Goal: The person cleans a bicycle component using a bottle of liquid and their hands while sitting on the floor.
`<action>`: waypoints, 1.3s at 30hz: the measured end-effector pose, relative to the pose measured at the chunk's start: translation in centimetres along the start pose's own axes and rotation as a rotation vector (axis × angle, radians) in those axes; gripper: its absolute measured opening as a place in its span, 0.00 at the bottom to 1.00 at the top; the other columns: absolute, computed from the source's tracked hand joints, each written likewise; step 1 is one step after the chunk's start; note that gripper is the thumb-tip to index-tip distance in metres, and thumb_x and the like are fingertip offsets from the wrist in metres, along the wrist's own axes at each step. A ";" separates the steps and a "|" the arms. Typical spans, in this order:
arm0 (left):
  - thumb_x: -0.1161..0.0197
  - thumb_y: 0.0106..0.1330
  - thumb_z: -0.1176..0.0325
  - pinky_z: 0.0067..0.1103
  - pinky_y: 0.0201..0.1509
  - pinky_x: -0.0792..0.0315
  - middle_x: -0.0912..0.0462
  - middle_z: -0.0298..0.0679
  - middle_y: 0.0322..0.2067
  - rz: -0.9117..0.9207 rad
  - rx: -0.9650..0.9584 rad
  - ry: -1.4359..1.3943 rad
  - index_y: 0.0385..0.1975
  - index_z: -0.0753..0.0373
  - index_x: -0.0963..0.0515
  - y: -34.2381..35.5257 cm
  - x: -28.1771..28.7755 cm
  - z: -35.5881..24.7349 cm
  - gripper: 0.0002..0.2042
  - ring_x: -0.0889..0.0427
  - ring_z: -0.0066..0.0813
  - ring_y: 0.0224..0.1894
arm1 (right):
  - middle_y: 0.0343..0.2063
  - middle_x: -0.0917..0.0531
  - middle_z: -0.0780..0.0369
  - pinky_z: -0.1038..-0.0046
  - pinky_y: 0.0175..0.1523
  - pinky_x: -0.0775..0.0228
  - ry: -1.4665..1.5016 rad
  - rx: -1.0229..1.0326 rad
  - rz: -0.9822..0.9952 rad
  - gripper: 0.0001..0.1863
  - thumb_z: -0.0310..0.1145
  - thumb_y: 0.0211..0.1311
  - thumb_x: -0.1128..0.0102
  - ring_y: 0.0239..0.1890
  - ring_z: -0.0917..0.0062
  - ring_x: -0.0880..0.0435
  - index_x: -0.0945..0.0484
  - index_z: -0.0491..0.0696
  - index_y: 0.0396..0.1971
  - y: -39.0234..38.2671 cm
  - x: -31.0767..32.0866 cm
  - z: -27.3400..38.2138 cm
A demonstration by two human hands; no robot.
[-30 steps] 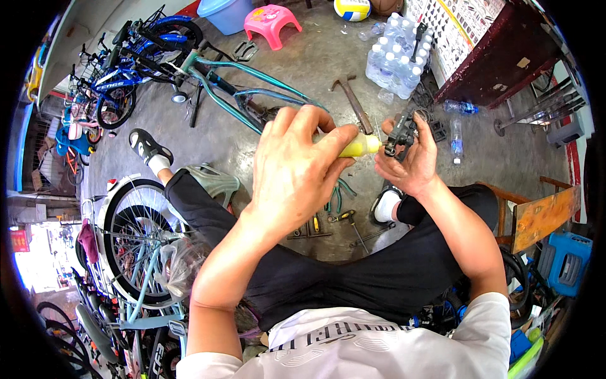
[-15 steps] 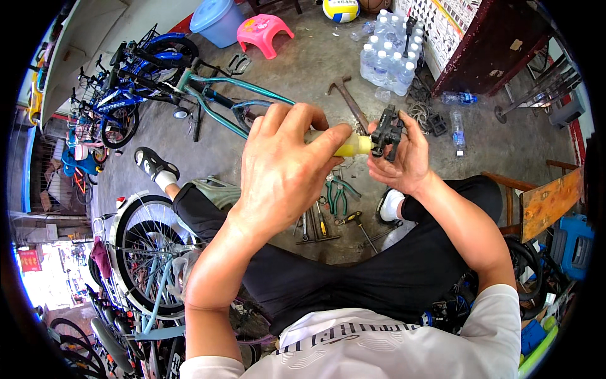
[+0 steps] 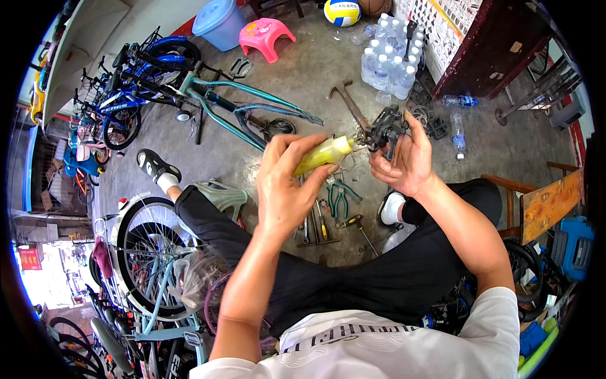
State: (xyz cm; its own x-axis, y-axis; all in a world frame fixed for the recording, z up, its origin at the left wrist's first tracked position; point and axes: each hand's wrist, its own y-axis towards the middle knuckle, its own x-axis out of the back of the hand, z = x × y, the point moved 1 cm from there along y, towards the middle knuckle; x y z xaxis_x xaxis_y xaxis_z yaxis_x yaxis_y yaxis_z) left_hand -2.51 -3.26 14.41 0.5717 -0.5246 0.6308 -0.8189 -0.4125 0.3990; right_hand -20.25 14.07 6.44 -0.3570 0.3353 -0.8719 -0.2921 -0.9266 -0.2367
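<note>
My left hand (image 3: 284, 183) is closed around a small squeeze bottle (image 3: 325, 155) of yellow liquid. The bottle slants, its pale nozzle end toward a black bicycle part (image 3: 386, 129). That part is blocky with several projections, and its exact kind is not clear. My right hand (image 3: 407, 161) grips it between thumb and fingers. A small gap shows between the bottle's shoulder and the part; the nozzle's tip is hard to make out. Below both hands, pliers with green handles (image 3: 341, 197), a yellow-and-black screwdriver (image 3: 322, 218) and other tools lie on the floor.
Ahead lie a hammer (image 3: 348, 104) and a teal bicycle frame (image 3: 221, 117). A pack of water bottles (image 3: 388, 63), a pink stool (image 3: 266, 38) and a blue bucket (image 3: 218, 24) stand farther off. A bicycle wheel (image 3: 151, 252) is at my left, a wooden chair (image 3: 549, 202) at my right.
My left hand has turned and drawn lower, so more of the bottle shows and its end has backed away from the black part. My right hand has barely moved.
</note>
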 end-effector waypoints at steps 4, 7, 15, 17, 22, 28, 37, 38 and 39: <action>0.18 0.56 0.76 0.29 0.53 0.20 0.15 0.43 0.47 -0.084 0.097 -0.096 0.54 0.63 0.14 -2.2 -2.9 -0.2 0.23 0.14 0.37 0.48 | 0.27 0.19 0.52 0.73 0.25 0.45 0.003 0.020 0.024 0.42 0.75 0.74 0.66 0.14 0.76 0.36 0.22 0.48 0.49 -0.1 0.1 0.4; 0.18 0.56 0.75 0.29 0.53 0.20 0.15 0.43 0.47 -0.086 0.102 -0.058 0.54 0.62 0.14 -2.2 -3.0 -0.3 0.23 0.14 0.37 0.48 | 0.27 0.19 0.53 0.73 0.25 0.44 -0.033 0.031 -0.013 0.42 0.75 0.75 0.66 0.14 0.76 0.36 0.23 0.48 0.50 -0.2 -0.2 0.3; 0.18 0.56 0.75 0.29 0.50 0.20 0.15 0.42 0.46 -0.104 0.069 -0.044 0.54 0.61 0.13 -2.7 -3.2 1.7 0.23 0.14 0.37 0.47 | 0.25 0.20 0.53 0.73 0.25 0.43 -0.021 0.029 -0.015 0.41 0.75 0.75 0.65 0.15 0.75 0.36 0.23 0.48 0.50 -0.1 0.5 0.4; 0.18 0.56 0.75 0.29 0.49 0.21 0.15 0.42 0.46 -0.114 0.032 -0.045 0.54 0.61 0.13 -2.1 -2.9 0.9 0.24 0.14 0.37 0.47 | 0.23 0.21 0.55 0.73 0.24 0.44 -0.018 0.029 -0.046 0.42 0.74 0.75 0.65 0.13 0.77 0.37 0.22 0.47 0.50 -0.1 -0.1 0.2; 0.18 0.56 0.76 0.30 0.52 0.20 0.14 0.41 0.47 -0.076 0.075 -0.014 0.54 0.61 0.14 -2.0 -4.0 2.3 0.24 0.14 0.38 0.48 | 0.18 0.24 0.58 0.75 0.21 0.45 0.015 0.023 -0.107 0.41 0.72 0.77 0.63 0.11 0.79 0.39 0.20 0.46 0.50 -0.3 -0.8 0.1; 0.17 0.54 0.77 0.30 0.52 0.19 0.15 0.43 0.47 -0.039 -0.033 -0.033 0.54 0.61 0.14 -2.0 -2.9 1.4 0.25 0.13 0.39 0.49 | 0.18 0.23 0.55 0.73 0.21 0.46 0.014 -0.037 -0.208 0.37 0.73 0.77 0.61 0.12 0.75 0.36 0.20 0.54 0.54 -0.6 -1.1 0.0; 0.18 0.53 0.77 0.32 0.53 0.21 0.17 0.42 0.48 -0.039 -0.177 0.071 0.55 0.59 0.13 1.6 -1.1 1.2 0.25 0.17 0.40 0.49 | 0.16 0.23 0.57 0.78 0.14 0.43 -0.303 -0.075 -0.048 0.40 0.76 0.75 0.62 0.10 0.75 0.28 0.27 0.48 0.42 -0.4 -0.7 -0.8; 0.18 0.53 0.76 0.33 0.53 0.22 0.17 0.42 0.46 -0.038 -0.179 0.058 0.55 0.57 0.13 1.8 -1.3 1.2 0.26 0.18 0.41 0.49 | 0.17 0.22 0.57 0.78 0.13 0.42 -0.299 -0.069 -0.097 0.40 0.76 0.75 0.62 0.10 0.75 0.27 0.26 0.48 0.43 -0.3 -1.0 -0.9; 0.18 0.53 0.75 0.33 0.52 0.23 0.17 0.41 0.46 -0.030 -0.197 0.077 0.55 0.57 0.13 2.0 -1.1 1.0 0.25 0.18 0.41 0.49 | 0.18 0.21 0.57 0.78 0.13 0.41 -0.295 -0.063 -0.147 0.41 0.76 0.74 0.61 0.10 0.75 0.27 0.25 0.47 0.45 -0.3 -1.3 -1.2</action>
State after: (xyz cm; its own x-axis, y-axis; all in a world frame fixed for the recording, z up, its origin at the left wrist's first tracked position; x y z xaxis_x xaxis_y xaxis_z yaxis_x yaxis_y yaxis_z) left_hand -4.77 -4.31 13.84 0.5964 -0.4526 0.6629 -0.8002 -0.2695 0.5359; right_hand -18.62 13.73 7.12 -0.5590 0.4925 -0.6671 -0.3078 -0.8703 -0.3846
